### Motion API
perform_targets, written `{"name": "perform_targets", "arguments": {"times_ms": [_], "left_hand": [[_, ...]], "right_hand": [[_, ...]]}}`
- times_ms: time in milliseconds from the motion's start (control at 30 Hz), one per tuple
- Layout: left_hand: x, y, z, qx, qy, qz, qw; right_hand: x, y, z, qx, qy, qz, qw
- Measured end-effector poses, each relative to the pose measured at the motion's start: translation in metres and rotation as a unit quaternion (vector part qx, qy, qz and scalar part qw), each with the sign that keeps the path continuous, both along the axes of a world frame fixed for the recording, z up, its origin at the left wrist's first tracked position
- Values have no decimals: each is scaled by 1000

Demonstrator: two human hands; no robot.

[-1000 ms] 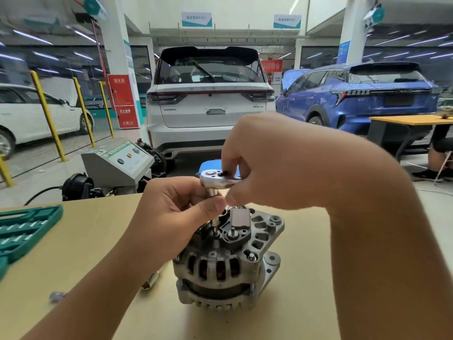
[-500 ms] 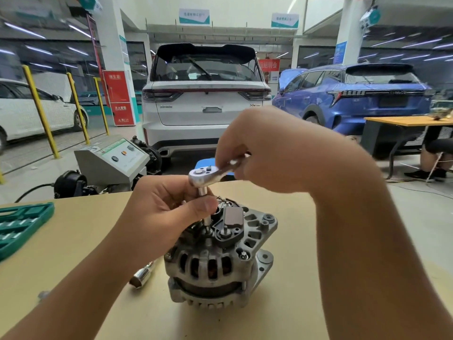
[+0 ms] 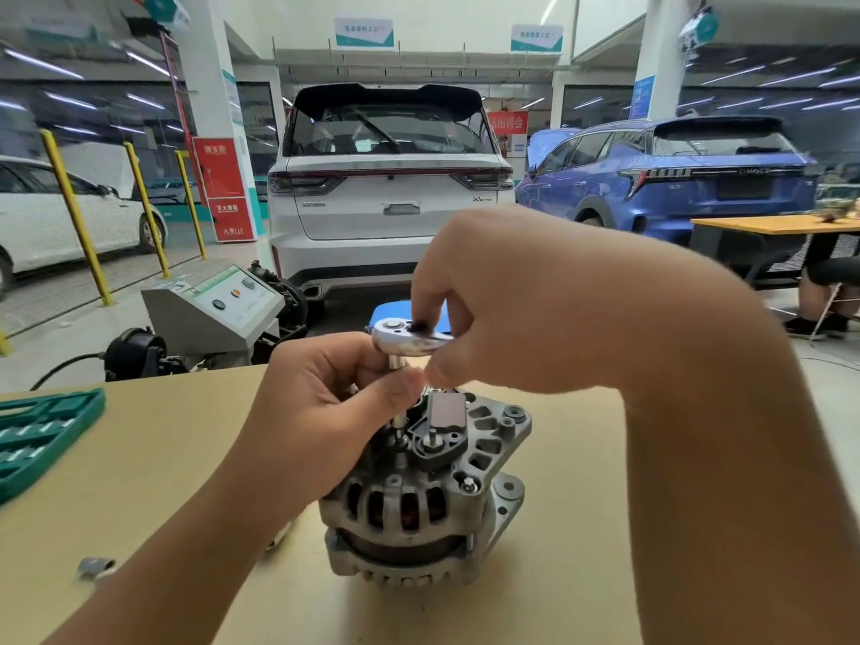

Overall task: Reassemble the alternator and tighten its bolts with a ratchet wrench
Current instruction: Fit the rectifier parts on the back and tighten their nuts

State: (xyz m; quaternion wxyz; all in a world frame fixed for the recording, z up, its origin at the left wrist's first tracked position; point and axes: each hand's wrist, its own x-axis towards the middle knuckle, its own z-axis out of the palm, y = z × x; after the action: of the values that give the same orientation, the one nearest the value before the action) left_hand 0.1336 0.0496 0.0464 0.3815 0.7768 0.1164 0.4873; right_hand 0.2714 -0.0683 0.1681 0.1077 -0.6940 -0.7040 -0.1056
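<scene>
Because the alternator (image 3: 421,495) stands upright on its pulley end in the middle of the tan workbench (image 3: 153,463), its rear housing faces up at us, and that is where the bolts are reached. We hold the ratchet wrench (image 3: 404,336) level above it, with a short extension and socket (image 3: 397,412) dropping straight down from the head into the recess beside the black plastic regulator cover (image 3: 442,423). Whether the socket is seated on a bolt head we cannot tell, since its lower end is half hidden behind our thumb.

Our left hand (image 3: 325,402) is curled round the extension just under the ratchet head, thumb and fingers pinching it, which we judge keeps the shaft plumb and stops the socket from slipping off sideways. Our right hand (image 3: 521,304) is closed over the wrench handle, which is hidden inside the fist, with one fingertip set on the dark selector at the head; the grip close to the head suits light turning, not hard final torque.

A green socket tray (image 3: 42,435) lies at the left edge of the bench, well apart from the work, and a small metal part (image 3: 95,566) rests near our left forearm. We would judge the tightening step to be under way, not finished.
</scene>
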Motion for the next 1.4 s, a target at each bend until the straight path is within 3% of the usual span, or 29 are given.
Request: {"name": "perform_targets", "arguments": {"times_ms": [167,300,467,667,800,967,1133,1300,1400], "left_hand": [[-6,2,2,-3,7,-25,1000],[-2,1,0,0,-1,-2,1000],[-5,4,0,-15,-1,-34,999],[-2,1,-2,0,-6,-7,1000],[-6,3,2,-7,4,-36,999],[-2,1,-1,-2,5,-18,1000],[-6,3,2,7,17,-19,1000],[-2,-1,-1,-3,0,4,1000],[-3,0,-2,-7,4,5,1000]], "right_hand": [[2,5,1,16,62,-5,998],[-3,5,-2,23,-16,4,1000],[2,2,2,18,51,14,998],[3,-4,2,23,7,19,1000],[10,-2,3,13,80,10,997],[6,-2,1,2,-5,17,1000],[10,1,2,5,71,6,997],[4,-3,1,1,-4,10,1000],[7,-3,3,5,52,9,999]]}}
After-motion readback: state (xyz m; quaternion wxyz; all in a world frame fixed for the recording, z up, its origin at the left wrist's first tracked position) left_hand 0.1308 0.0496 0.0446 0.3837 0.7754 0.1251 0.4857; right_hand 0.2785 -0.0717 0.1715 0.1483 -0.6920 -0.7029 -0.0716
